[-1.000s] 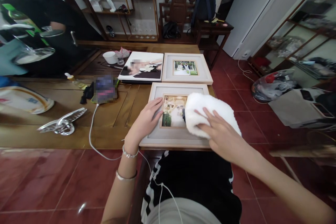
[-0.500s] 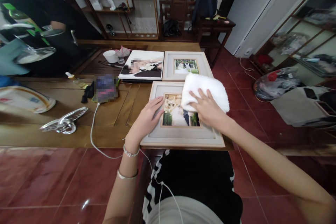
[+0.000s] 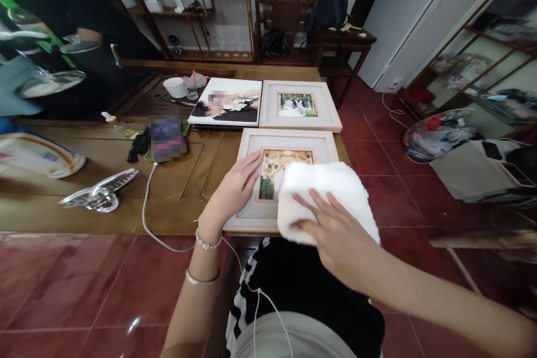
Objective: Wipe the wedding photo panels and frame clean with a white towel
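A picture frame (image 3: 247, 210) with a pale wooden border lies at the table's front edge, a photo inside it. My left hand (image 3: 235, 184) rests flat on its left side, fingers stretched toward the photo. Under my right hand (image 3: 331, 224) is a folded white fluffy cloth (image 3: 335, 179), pressed over the frame's front right part. The cloth hides the photo's lower right and the frame's near right corner. Fingers of the right hand bend into the cloth.
Behind lie a second picture frame (image 3: 331, 100) and a photo album (image 3: 230, 114). To the left are a silver winged ornament (image 3: 100, 190), a pouch (image 3: 168, 137) with a white cable, and a white cup (image 3: 175, 88). A person's dark sleeve (image 3: 96, 11) shows at far left.
My right hand has slid the cloth toward me, from the frame's far right corner to its near right part. The left hand stays put on the frame.
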`<action>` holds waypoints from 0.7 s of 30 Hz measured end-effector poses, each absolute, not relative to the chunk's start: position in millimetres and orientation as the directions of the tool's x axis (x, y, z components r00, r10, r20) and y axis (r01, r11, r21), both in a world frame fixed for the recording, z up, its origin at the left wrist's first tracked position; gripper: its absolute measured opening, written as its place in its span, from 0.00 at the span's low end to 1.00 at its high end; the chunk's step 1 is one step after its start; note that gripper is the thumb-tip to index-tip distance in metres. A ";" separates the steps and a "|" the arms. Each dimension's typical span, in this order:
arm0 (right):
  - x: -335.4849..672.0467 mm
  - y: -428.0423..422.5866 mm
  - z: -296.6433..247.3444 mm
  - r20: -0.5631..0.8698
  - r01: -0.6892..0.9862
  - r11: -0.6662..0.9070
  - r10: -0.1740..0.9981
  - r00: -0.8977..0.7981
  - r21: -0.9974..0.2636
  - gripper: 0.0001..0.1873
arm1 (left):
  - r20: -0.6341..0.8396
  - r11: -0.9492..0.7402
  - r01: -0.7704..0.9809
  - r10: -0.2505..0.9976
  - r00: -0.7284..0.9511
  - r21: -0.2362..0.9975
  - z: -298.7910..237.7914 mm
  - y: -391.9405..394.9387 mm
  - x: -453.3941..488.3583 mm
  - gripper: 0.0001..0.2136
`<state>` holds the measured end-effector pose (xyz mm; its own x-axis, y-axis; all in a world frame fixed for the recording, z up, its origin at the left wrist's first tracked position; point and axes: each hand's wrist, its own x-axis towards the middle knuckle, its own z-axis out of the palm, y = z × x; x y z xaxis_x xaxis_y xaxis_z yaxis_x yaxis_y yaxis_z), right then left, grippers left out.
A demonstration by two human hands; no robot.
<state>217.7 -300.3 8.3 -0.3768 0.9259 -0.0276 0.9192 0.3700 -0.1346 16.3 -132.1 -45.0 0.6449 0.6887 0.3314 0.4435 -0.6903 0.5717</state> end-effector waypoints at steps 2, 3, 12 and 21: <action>221.6 -275.9 1.8 0.031 0.947 0.315 0.949 -0.314 -0.063 0.31 | 0.326 -0.690 0.455 0.692 0.645 0.563 -45.1 -132.2 16.2 0.20; 225.1 -262.3 -0.6 0.070 0.959 0.282 0.957 -0.280 -0.029 0.30 | 0.325 -0.692 0.460 0.691 0.645 0.557 -45.3 -132.1 16.1 0.20; 253.1 -173.4 -10.9 0.152 0.968 0.216 0.960 -0.235 0.129 0.29 | 0.330 -0.697 0.479 0.693 0.641 0.533 -47.7 -130.6 15.5 0.20; 230.5 -264.1 12.7 -0.096 0.927 0.373 0.925 -0.369 0.029 0.30 | 0.341 -0.696 0.464 0.693 0.635 0.548 -48.6 -130.9 16.5 0.20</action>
